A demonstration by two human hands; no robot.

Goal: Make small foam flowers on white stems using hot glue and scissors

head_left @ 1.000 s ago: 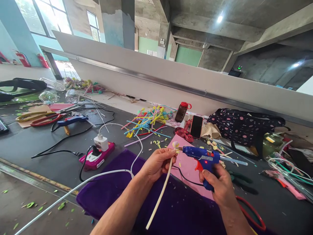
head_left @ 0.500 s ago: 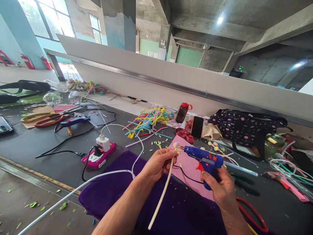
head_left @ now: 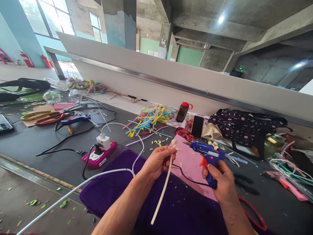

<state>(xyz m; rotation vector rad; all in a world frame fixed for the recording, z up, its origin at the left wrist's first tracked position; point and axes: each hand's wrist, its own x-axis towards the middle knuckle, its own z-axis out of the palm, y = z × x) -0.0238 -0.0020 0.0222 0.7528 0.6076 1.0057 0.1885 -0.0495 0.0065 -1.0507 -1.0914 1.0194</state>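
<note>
My left hand [head_left: 160, 161] pinches a pale yellow stem [head_left: 163, 192] near its top; the stem hangs down at a slant. Just above the fingertips sits a small pale flower head [head_left: 174, 142] with a purplish tint. My right hand [head_left: 221, 178] is wrapped round the handle of a blue hot glue gun [head_left: 207, 153] with a red trigger and a lit red light. Its nozzle points left toward the flower head, a short gap apart from it. Beneath both hands lie a pink sheet [head_left: 188, 163] and a purple cloth [head_left: 114, 189].
Behind the hands is a pile of coloured stems [head_left: 156, 117], with a bottle [head_left: 183, 111] and a phone [head_left: 197, 126] beside it. A magenta power strip [head_left: 107, 155] with cables stands left. Pliers with red handles [head_left: 254, 213] lie right, near a pink glue gun [head_left: 290, 186].
The glue gun in my right hand has drawn back to the right, so its nozzle is farther from the flower head. My left hand and the stem have hardly moved.
</note>
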